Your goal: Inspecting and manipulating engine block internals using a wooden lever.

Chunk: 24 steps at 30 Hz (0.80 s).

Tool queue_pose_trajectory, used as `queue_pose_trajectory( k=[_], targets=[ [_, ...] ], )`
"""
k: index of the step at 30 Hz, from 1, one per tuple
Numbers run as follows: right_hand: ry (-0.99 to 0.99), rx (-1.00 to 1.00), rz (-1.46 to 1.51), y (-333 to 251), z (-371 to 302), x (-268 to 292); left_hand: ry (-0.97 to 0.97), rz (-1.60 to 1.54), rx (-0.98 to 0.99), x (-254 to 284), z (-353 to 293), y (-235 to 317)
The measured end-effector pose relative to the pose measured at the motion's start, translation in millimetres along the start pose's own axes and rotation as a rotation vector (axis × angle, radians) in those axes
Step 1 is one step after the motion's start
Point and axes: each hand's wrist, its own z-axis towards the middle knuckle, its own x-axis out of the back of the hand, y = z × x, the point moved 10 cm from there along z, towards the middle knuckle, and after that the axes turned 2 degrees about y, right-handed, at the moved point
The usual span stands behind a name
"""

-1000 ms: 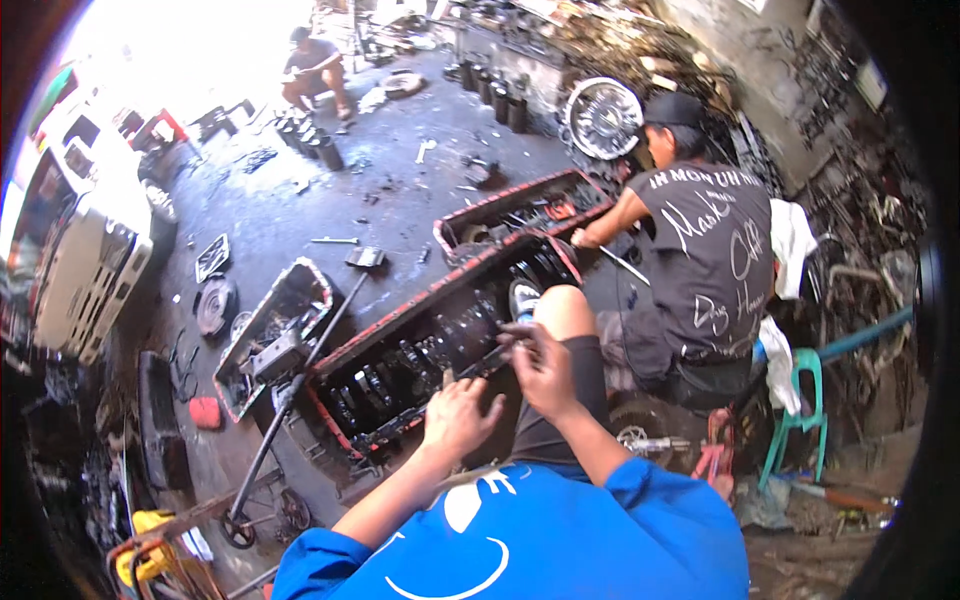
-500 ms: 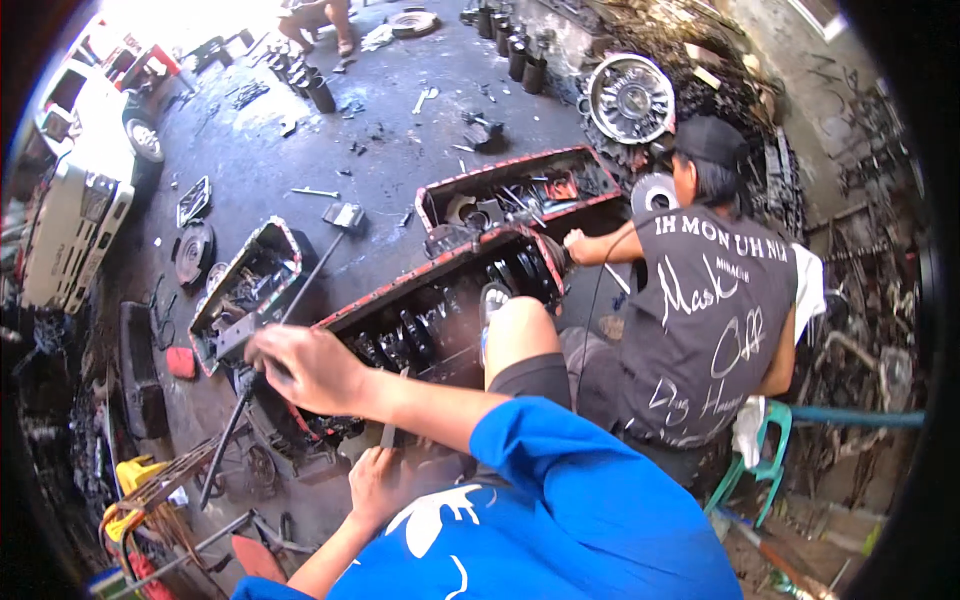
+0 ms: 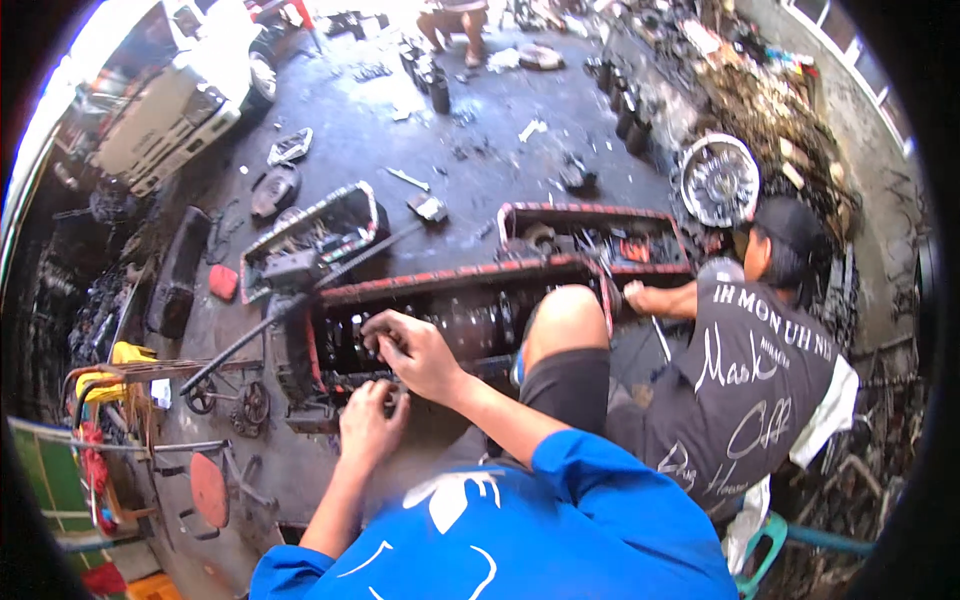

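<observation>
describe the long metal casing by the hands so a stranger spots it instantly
Look past the blue shirt to the right hand. The red-edged metal casing shows around it. Unlike the two shorter trays farther off, it holds one long row of shiny parts.

Mechanic's workshop — open engine block (image 3: 455, 278), white truck (image 3: 185, 115), grimy floor (image 3: 470, 150).

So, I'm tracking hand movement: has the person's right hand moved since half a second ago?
Yes. Judged against the red-rimmed block, the right hand has shifted rightward from its left end, away from the long bar.
</observation>
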Motion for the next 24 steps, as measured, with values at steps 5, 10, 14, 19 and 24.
queue_pose_trajectory(
  k=[5,10,14,19,24],
  targets=[
    [-0.050,0.012,-0.073,-24.0,18.9,16.5,0.106,0.027,0.118,-1.5,-6.5,-2.3],
    [-0.048,0.072,-0.012,-35.2,38.7,12.7,0.047,0.086,0.036,-4.7,-7.9,-1.7],
    [-0.027,0.151,-0.037,-26.9,38.2,7.7,-0.111,0.226,-0.082,-8.1,4.4,17.4],
    [0.021,0.148,-0.130,-5.4,29.9,-2.5,0.065,-0.014,-0.032,-0.6,-2.2,-1.5],
    [0.007,0.182,-0.097,-2.9,18.0,-8.0,-0.033,0.037,-0.091,-15.4,-4.4,8.5]
  ],
)
